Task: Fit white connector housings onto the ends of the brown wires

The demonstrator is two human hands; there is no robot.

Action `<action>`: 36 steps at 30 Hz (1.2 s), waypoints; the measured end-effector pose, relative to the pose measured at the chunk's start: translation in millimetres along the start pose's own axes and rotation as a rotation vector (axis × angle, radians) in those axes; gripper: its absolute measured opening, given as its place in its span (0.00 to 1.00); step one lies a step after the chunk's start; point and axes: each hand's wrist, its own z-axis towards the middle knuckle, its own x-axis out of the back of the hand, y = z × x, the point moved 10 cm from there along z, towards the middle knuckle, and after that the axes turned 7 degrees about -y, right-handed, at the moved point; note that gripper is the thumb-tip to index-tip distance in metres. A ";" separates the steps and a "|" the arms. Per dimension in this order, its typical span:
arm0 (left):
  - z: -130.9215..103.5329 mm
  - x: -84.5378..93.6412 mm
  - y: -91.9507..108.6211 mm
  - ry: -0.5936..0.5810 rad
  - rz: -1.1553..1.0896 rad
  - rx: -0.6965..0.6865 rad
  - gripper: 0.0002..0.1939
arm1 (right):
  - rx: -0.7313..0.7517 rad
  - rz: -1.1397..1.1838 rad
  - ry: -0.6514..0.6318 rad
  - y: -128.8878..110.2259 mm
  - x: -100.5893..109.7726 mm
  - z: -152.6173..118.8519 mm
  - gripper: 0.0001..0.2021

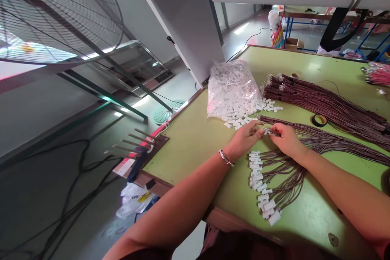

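My right hand (pixel 288 140) is closed around several thin brown wires (pixel 276 132), whose bare metal-tipped ends point toward my left hand. My left hand (pixel 247 137), a braided bracelet on its wrist, has thumb and fingertips pinched together beside those tips; whatever lies in the pinch is too small to make out. Below the hands, brown wires ending in white plastic connectors (pixel 256 166) lie in a slanting column. Loose white connectors (pixel 239 122) spill just beyond my left hand from a clear plastic bag (pixel 233 85) full of them.
Thick bundles of brown wire (pixel 323 101) cross the green table (pixel 189 142), with a roll of black tape (pixel 319 120) beside them. Pink wires (pixel 379 74) lie at the far right. Metal prongs (pixel 131 142) stick out at the left edge, and a large fan (pixel 61 16) stands upper left.
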 end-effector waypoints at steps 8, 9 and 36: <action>-1.4 -11.7 -4.9 -0.092 -0.027 0.099 0.15 | 0.045 -0.044 0.011 -6.2 3.1 -1.9 0.02; -1.7 -12.5 -4.5 -0.108 -0.038 0.099 0.16 | 0.055 -0.051 0.009 -6.8 3.0 -2.5 0.02; 5.1 -17.8 -3.0 -0.243 0.003 0.076 0.17 | 0.145 -0.092 -0.047 -15.5 -3.9 -4.7 0.05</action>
